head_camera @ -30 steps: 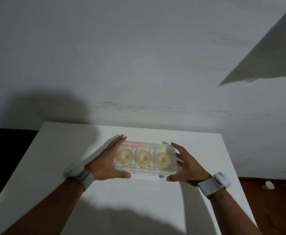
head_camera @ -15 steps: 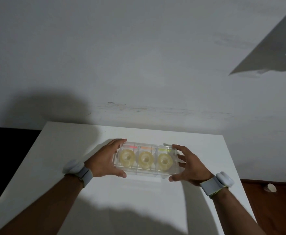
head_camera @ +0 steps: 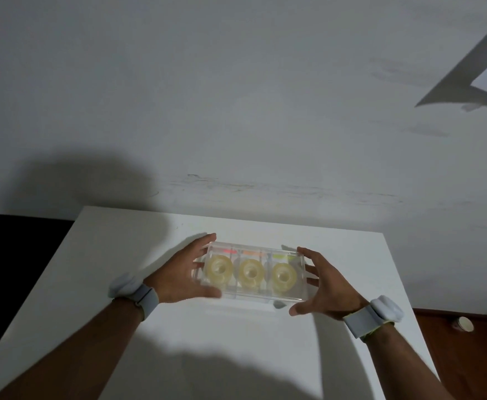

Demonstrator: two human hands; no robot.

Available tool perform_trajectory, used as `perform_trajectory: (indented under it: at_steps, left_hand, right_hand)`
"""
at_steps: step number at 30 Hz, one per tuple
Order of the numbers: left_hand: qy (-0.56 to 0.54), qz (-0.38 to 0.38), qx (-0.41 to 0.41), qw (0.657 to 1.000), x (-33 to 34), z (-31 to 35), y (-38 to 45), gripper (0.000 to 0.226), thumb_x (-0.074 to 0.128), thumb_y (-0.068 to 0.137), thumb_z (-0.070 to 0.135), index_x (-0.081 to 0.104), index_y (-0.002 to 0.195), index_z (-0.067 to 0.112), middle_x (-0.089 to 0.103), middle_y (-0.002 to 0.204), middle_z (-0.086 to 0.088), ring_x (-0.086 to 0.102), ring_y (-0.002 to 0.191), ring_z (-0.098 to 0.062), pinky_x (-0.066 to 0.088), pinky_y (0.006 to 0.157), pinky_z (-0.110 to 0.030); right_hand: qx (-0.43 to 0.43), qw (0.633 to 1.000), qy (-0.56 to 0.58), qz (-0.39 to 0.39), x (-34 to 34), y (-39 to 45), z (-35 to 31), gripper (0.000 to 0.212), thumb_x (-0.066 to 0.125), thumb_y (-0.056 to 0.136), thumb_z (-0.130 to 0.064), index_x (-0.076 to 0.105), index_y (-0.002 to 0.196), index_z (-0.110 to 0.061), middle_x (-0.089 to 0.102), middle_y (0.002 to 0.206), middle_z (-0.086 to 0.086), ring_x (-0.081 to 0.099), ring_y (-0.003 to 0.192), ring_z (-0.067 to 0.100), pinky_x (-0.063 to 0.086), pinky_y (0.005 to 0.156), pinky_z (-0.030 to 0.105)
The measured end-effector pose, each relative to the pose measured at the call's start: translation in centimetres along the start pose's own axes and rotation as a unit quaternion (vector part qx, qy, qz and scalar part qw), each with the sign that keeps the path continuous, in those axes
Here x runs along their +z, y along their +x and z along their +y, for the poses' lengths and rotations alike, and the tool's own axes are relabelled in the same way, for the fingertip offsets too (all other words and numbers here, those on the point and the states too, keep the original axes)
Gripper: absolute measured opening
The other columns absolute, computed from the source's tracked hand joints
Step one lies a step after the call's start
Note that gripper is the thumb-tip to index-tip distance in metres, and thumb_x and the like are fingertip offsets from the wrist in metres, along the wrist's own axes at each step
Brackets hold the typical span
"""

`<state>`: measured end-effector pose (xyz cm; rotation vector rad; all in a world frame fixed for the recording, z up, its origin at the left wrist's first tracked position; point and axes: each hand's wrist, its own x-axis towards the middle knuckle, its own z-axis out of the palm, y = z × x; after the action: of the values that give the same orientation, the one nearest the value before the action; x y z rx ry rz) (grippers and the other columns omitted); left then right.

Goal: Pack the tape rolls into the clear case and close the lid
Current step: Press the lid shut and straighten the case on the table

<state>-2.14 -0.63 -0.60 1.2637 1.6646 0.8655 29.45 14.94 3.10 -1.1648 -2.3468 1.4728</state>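
A clear case (head_camera: 300, 280) lies lengthwise on the white table (head_camera: 121, 255), with a small shadow under its front right corner. Three yellowish tape rolls sit in it side by side: the left roll (head_camera: 219, 269), the middle roll (head_camera: 251, 273) and the right roll (head_camera: 283, 276). Red, orange and green marks run along its far side. My left hand (head_camera: 176, 272) clasps the left end, thumb on the front edge. My right hand (head_camera: 326, 287) cups the right end, its fingers against the side wall and its thumb just off the front corner. The lid looks flat over the rolls.
A grey wall (head_camera: 236, 96) rises right behind the table's far edge. A dark drop lies off the left edge, and a brown floor (head_camera: 473, 356) with a small round cup (head_camera: 464, 324) off the right. Both wrists wear grey bands.
Both hands stay at the case's ends and the case has hardly shifted. My left thumb has slid slightly along the front edge and is blurred.
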Motion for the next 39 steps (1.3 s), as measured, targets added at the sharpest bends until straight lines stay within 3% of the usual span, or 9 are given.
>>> perform_trajectory:
  at_steps: [4,6,9,12,15,19,23,29,39]
  left_hand:
    - [-0.129,0.148,-0.077,0.977,0.4,0.8,1.3,0.031,0.068,0.092,0.044,0.066,0.117,0.025,0.069,0.123,0.002,0.065,0.116,-0.020,0.052,0.102,-0.043]
    - [-0.159,0.179,-0.121,0.963,0.5,1.6,2.1,0.038,0.062,0.093,0.048,0.073,0.100,0.012,0.075,0.103,-0.009,0.070,0.099,-0.031,0.053,0.097,-0.046]
    - [-0.115,0.191,-0.144,0.964,0.9,2.6,2.8,0.040,0.068,0.088,0.047,0.071,0.080,0.008,0.072,0.078,-0.006,0.064,0.074,-0.022,0.049,0.080,-0.034]
    - [-0.067,0.206,-0.153,0.964,1.5,2.5,3.0,0.033,0.071,0.090,0.039,0.073,0.081,0.008,0.076,0.088,-0.010,0.066,0.079,-0.021,0.050,0.078,-0.031]
    - [-0.071,0.221,-0.159,0.960,1.8,2.4,3.1,0.029,0.073,0.089,0.038,0.071,0.072,0.014,0.072,0.074,-0.001,0.063,0.075,-0.019,0.048,0.074,-0.029]
    - [-0.001,0.218,-0.161,0.963,1.7,2.7,3.3,0.024,0.070,0.090,0.038,0.072,0.079,0.017,0.075,0.087,0.001,0.070,0.091,-0.022,0.052,0.083,-0.031]
    - [0.178,0.204,-0.055,0.961,2.8,5.5,4.1,0.028,0.065,0.092,0.040,0.069,0.113,0.022,0.070,0.117,0.004,0.064,0.110,-0.018,0.049,0.096,-0.032]
    - [0.312,0.045,0.071,0.946,9.4,9.9,7.0,0.036,0.050,0.099,0.047,0.064,0.123,0.024,0.068,0.120,0.001,0.063,0.111,-0.024,0.045,0.096,-0.038]
    - [0.350,0.087,0.083,0.929,12.4,9.5,7.6,0.039,0.046,0.099,0.052,0.062,0.127,0.031,0.068,0.121,0.008,0.060,0.115,-0.019,0.032,0.100,-0.035]
  right_hand:
    - [0.023,0.997,0.073,0.026,-0.1,0.5,-0.7,0.109,0.090,0.055,-0.047,0.030,0.144,-0.028,0.035,0.147,-0.014,0.046,0.128,0.011,0.045,0.104,0.033]
    - [0.039,0.995,0.077,0.059,0.0,1.2,-1.1,0.079,0.079,0.072,-0.045,0.040,0.138,-0.025,0.043,0.142,-0.010,0.053,0.122,0.014,0.048,0.100,0.033]
    - [0.066,0.991,0.056,0.102,0.2,2.5,-1.2,0.042,0.067,0.087,-0.040,0.056,0.124,-0.021,0.058,0.130,-0.006,0.064,0.107,0.014,0.049,0.094,0.032]
    - [0.081,0.987,0.055,0.131,0.4,3.2,-0.8,0.025,0.065,0.090,-0.035,0.064,0.109,-0.019,0.066,0.115,-0.004,0.068,0.097,0.018,0.050,0.085,0.032]
    - [0.082,0.981,0.064,0.161,1.0,3.4,-0.2,0.011,0.062,0.093,-0.028,0.067,0.097,-0.019,0.070,0.099,-0.004,0.067,0.093,0.021,0.051,0.084,0.038]
    - [0.128,0.949,0.212,0.194,1.6,3.2,0.1,0.019,0.056,0.096,-0.020,0.068,0.093,-0.007,0.070,0.104,0.019,0.065,0.089,0.027,0.052,0.089,0.048]
    - [0.156,0.918,0.303,0.202,1.6,2.7,-0.2,0.022,0.051,0.098,-0.017,0.069,0.100,-0.004,0.072,0.107,0.017,0.069,0.096,0.031,0.054,0.090,0.042]
    - [0.160,0.930,0.259,0.207,2.1,2.9,0.0,0.020,0.058,0.093,-0.021,0.071,0.087,-0.007,0.073,0.098,0.018,0.068,0.092,0.035,0.053,0.092,0.053]
    - [0.160,0.930,0.229,0.237,2.3,3.3,0.4,0.016,0.062,0.088,-0.016,0.069,0.075,-0.011,0.072,0.085,0.010,0.066,0.082,0.026,0.055,0.085,0.048]
